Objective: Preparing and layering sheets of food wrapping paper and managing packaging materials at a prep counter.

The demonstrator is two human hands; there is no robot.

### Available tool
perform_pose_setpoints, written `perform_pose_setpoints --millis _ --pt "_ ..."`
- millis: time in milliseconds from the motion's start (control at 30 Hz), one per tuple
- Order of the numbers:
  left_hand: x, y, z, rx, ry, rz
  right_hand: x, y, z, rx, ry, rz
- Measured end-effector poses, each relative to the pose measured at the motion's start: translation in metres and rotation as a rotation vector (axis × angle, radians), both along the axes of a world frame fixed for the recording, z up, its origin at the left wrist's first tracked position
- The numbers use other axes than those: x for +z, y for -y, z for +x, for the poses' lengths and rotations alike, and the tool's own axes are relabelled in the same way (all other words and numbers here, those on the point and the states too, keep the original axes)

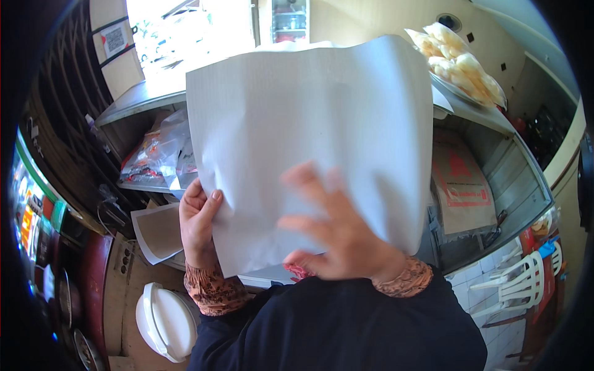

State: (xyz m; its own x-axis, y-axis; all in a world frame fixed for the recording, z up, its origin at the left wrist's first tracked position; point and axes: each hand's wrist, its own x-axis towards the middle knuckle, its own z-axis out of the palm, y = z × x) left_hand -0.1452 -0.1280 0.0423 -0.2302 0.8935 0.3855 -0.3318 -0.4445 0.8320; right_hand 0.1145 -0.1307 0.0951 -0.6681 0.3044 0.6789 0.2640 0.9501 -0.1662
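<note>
A large pale sheet of paper [306,116] stands up before me and hides much of the counter. My left hand [198,215] pinches its lower left edge, thumb on the near face. In front of the sheet's lower right part is my right hand [338,227], blurred, with its fingers spread and nothing held in them. Whether those fingers touch the paper I cannot tell. A bit of crumpled red material [299,271] shows below the right hand.
Clear plastic bags [162,148] fill a left shelf. Printed brown paper [464,185] lies in the right compartment. Bags of pale puffed snacks [457,65] rest on the counter top. A lidded white bucket [169,320] stands on the floor at left, white plastic chairs [519,278] at right.
</note>
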Motion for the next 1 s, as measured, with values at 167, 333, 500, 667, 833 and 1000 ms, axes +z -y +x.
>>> perform_pose_setpoints --millis 167,333,500,667,833,1000 --pt "-0.042 -0.013 -0.007 -0.006 -0.093 0.008 -0.034 -0.048 0.109 -0.827 -0.759 0.019" --pt "-0.073 -0.026 -0.001 -0.006 -0.078 -0.042 -0.106 -0.052 0.147 -0.362 -1.147 -0.959" --pt "-0.087 -0.029 -0.001 -0.010 -0.136 -0.176 -0.118 -0.034 0.164 -0.340 -1.114 -1.117" --pt "-0.103 -0.026 -0.007 0.059 -0.232 -0.260 -0.139 -0.016 0.202 -0.516 -1.101 -1.077" --pt "-0.074 -0.070 0.008 0.189 -0.603 -0.231 -0.117 -0.037 0.228 -0.806 -0.956 -0.834" --pt "-0.040 -0.159 0.021 0.378 -1.036 -0.159 -0.079 -0.114 0.246 -0.996 -0.649 -0.726"
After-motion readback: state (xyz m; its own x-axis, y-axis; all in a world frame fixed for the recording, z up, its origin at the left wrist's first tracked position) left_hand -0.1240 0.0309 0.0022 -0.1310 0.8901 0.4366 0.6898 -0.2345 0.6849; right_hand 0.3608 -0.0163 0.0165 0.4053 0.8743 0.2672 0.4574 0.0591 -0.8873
